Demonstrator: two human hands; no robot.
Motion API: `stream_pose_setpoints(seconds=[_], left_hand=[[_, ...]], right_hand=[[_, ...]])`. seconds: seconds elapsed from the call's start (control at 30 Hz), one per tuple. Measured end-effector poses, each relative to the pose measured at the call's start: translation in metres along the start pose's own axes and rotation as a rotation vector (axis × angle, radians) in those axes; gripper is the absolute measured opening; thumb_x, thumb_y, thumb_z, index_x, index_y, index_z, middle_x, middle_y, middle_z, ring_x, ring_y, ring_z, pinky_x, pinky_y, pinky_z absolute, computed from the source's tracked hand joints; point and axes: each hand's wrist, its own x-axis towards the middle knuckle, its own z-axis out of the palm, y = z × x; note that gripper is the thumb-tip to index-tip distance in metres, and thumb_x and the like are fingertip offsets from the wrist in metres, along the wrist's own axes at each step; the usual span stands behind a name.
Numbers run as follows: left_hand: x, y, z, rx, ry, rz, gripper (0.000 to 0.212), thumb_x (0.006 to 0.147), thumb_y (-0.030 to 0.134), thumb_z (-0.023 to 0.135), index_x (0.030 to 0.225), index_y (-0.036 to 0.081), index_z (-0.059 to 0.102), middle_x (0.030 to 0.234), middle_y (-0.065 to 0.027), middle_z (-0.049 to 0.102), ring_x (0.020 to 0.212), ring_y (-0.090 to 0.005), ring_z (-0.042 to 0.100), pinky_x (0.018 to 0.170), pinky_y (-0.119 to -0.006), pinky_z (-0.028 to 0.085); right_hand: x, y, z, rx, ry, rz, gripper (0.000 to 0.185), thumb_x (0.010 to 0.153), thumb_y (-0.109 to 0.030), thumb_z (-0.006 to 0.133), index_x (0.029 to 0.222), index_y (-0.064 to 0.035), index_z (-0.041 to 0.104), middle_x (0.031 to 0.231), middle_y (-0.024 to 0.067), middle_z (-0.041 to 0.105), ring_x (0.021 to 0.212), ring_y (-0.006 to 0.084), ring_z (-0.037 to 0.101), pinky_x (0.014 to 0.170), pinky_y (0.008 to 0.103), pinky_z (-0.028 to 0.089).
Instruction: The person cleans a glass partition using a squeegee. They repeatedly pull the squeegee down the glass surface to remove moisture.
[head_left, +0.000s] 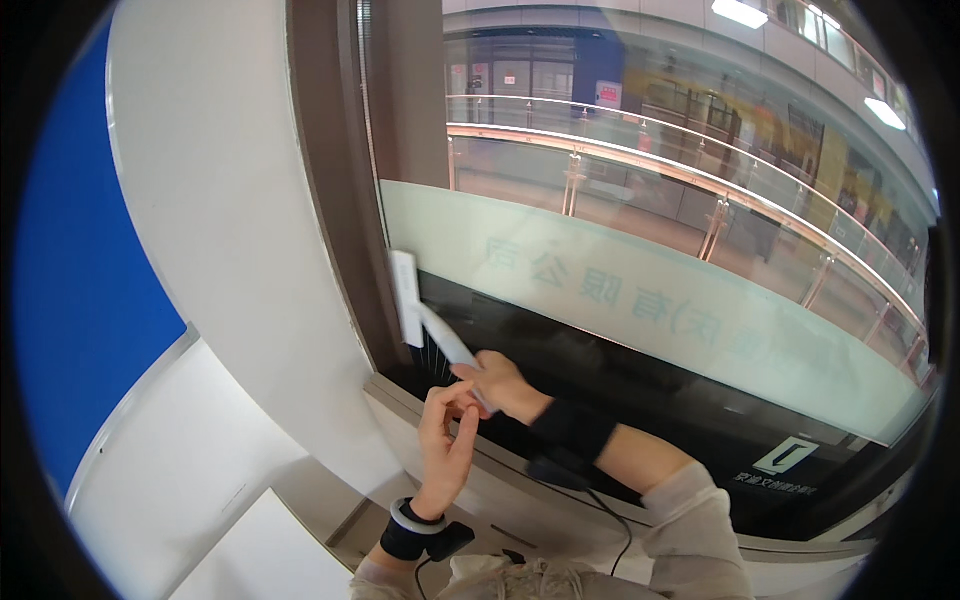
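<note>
A white window squeegee (448, 337) is in my right hand (504, 384), fingers wrapped around the handle. Its long head (407, 298) stands nearly upright at the left end of the glass window (540, 330), beside the brown frame (337, 187). My left hand (448, 442) is raised just below the handle's lower end, with fingers curled and thumb apart. Nothing shows in its grasp; whether its fingertips touch the handle or my right hand is hidden. Both wrists wear black bands, and a pale ring (420, 523) circles the left one.
A frosted strip (465, 225) with lettering crosses the window above a dark lower band. Below runs the sill (397, 394). Cables (615, 517) hang from the wrist devices. To the left are a white wall (217, 150), a blue panel (75, 262) and a white surface (255, 555).
</note>
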Motion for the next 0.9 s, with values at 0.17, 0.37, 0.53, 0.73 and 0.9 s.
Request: stream_pose_setpoints(seconds=[0.17,0.37,0.53,0.73,0.9], left_hand=[[0.009,0.003,0.003,-0.002,0.094,0.107,0.025,0.091,-0.006,0.057,0.114,0.002,0.058,0.104,-0.0082,0.053,0.091,-0.0162,0.054,0.081,-0.026,0.045],[0.028,-0.017,-0.013,0.146,0.176,0.162,0.027,0.089,-0.004,0.055,0.114,0.003,0.059,0.116,-0.0102,0.055,0.104,-0.0192,0.053,0.090,-0.029,0.042],[0.044,-0.038,-0.033,0.178,0.149,0.109,0.028,0.090,-0.003,0.052,0.116,0.005,0.057,0.124,-0.0098,0.058,0.115,-0.0210,0.053,0.097,-0.030,0.040],[0.070,-0.030,0.012,0.212,-0.039,0.214,0.032,0.093,0.004,0.055,0.125,0.004,0.054,0.141,-0.0137,0.050,0.135,-0.0285,0.042,0.111,-0.039,0.031],[0.064,-0.002,0.089,0.256,-0.220,0.345,0.043,0.093,0.008,0.060,0.133,0.002,0.049,0.156,-0.0159,0.030,0.147,-0.0378,0.020,0.117,-0.049,0.018]], right_hand=[[-0.008,-0.004,0.007,-0.143,0.039,-0.022,0.041,0.082,-0.020,0.076,0.099,0.0062,0.049,0.066,0.0128,0.057,0.046,0.0178,0.055,0.036,0.0338,0.043],[-0.168,0.051,-0.119,-0.240,0.133,0.079,0.030,0.086,-0.013,0.071,0.109,-0.0041,0.053,0.067,0.0036,0.054,0.050,0.0121,0.053,0.043,0.0284,0.042],[-0.331,0.080,-0.178,-0.304,0.451,0.317,0.028,0.079,-0.012,0.075,0.099,-0.0007,0.059,0.065,0.0045,0.057,0.052,0.0114,0.055,0.047,0.0270,0.044],[-0.321,0.099,-0.164,-0.604,0.528,0.199,0.030,0.078,-0.018,0.076,0.096,-0.0008,0.061,0.066,0.0118,0.060,0.061,0.0210,0.063,0.056,0.0352,0.050],[-0.228,0.116,-0.121,-0.707,0.478,-0.167,0.029,0.086,-0.020,0.073,0.101,-0.0013,0.057,0.076,0.0186,0.067,0.068,0.0347,0.068,0.060,0.0404,0.054]])
